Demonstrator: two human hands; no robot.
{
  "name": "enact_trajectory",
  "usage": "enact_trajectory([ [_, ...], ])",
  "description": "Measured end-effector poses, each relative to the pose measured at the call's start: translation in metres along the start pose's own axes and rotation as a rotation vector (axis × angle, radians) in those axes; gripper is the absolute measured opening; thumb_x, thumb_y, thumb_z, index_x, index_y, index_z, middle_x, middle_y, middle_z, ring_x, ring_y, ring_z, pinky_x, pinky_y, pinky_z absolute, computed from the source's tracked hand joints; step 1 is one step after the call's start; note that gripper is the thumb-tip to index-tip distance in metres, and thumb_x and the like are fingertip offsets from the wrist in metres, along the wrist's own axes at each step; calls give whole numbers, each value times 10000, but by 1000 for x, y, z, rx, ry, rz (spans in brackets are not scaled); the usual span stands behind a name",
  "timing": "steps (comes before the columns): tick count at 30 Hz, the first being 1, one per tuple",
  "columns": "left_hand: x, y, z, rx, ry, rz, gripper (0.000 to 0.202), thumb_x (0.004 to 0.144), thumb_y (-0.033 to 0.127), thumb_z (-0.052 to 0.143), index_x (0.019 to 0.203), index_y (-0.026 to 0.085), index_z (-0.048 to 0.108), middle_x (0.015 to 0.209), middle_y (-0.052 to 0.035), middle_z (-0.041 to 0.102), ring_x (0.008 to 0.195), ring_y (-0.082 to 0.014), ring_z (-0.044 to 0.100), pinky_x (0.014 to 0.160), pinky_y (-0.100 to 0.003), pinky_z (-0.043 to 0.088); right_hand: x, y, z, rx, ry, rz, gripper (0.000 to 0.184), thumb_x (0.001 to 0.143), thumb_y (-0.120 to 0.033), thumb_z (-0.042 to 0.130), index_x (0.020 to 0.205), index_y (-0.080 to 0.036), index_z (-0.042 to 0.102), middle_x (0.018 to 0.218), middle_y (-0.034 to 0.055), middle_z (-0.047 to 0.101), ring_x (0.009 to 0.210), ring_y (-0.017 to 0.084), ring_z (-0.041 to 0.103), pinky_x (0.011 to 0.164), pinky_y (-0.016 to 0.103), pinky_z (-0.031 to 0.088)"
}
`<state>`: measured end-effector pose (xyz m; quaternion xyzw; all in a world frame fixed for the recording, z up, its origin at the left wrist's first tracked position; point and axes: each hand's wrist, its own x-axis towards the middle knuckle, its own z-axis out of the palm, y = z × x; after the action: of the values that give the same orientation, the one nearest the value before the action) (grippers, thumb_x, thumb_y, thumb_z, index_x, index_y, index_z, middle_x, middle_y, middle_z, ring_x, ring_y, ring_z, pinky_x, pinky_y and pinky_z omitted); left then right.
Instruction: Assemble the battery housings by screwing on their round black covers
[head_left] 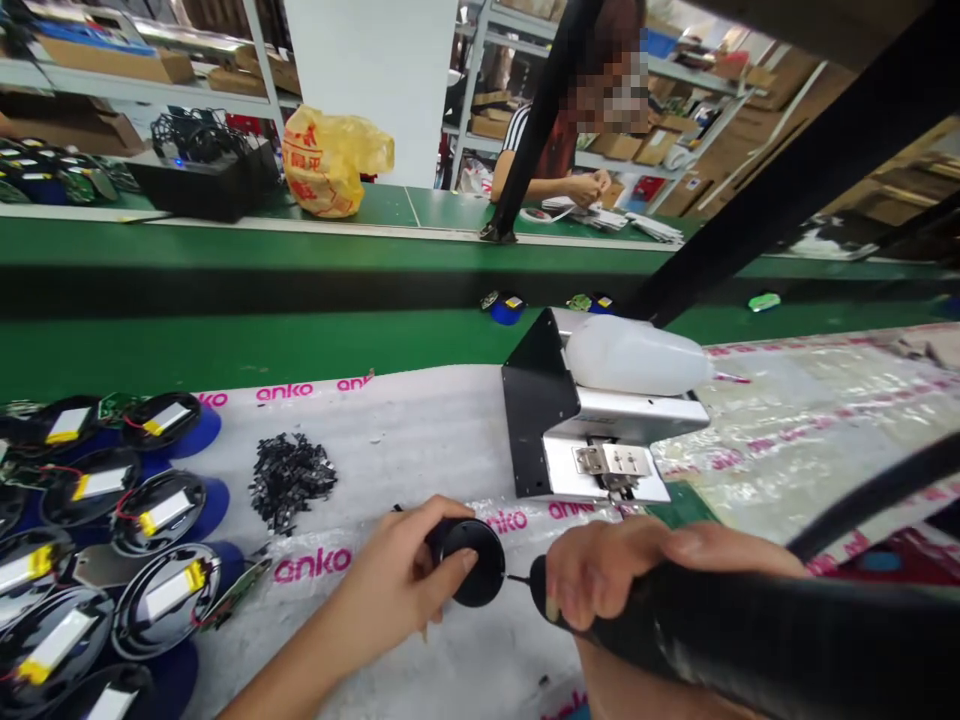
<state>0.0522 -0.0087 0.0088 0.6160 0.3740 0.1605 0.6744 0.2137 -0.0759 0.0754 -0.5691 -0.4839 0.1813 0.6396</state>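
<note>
My left hand grips a round black disc-shaped part on the white plastic sheet, thumb on its top. My right hand is wrapped around a black electric screwdriver whose thin bit points left and meets the edge of the round part. To the left lie several open round black housings with silver batteries and yellow tape. A small heap of tiny black parts sits just beyond my left hand.
A black and silver screw feeder with a white plastic bottle on it stands behind my hands. A green conveyor runs across. Beyond it, another person handles papers. A yellow bag and a black box sit far left.
</note>
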Motion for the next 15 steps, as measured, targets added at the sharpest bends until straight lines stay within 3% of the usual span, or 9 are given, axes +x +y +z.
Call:
enact_trajectory([
  [2,0,-1,0,-15,-3,12,303,947,422,583,1167,216,618,576,57,561,432,-121,563,387,-175,427,5,0,7,129,-20,-35,442,919,-734,360,1154,-389,506,546,-17,500,399,236,496,439,359,462],
  [6,1,-2,0,-33,-10,43,285,948,412,591,1159,225,628,599,60,569,449,-110,558,412,-170,432,4,4,9,230,-142,-57,263,978,-588,404,997,-375,558,587,-10,569,439,220,540,493,344,490],
  [11,1,0,0,-22,26,34,209,923,295,606,1117,233,653,574,80,563,436,-98,558,416,-153,417,-15,12,-8,57,-153,192,408,942,-693,354,1030,-380,600,553,19,531,507,294,576,573,456,524],
  [13,0,1,0,-10,38,34,215,913,284,611,1116,232,662,560,85,568,422,-99,562,407,-152,415,-18,19,-21,-20,-222,183,427,965,-647,302,1044,-384,629,580,40,550,550,309,598,610,492,532],
  [15,-1,2,0,1,43,28,229,909,289,616,1124,231,669,551,86,578,415,-102,567,397,-154,410,-16,28,-33,-185,-354,88,470,985,-600,240,1056,-375,647,578,51,549,564,313,608,617,503,538],
])
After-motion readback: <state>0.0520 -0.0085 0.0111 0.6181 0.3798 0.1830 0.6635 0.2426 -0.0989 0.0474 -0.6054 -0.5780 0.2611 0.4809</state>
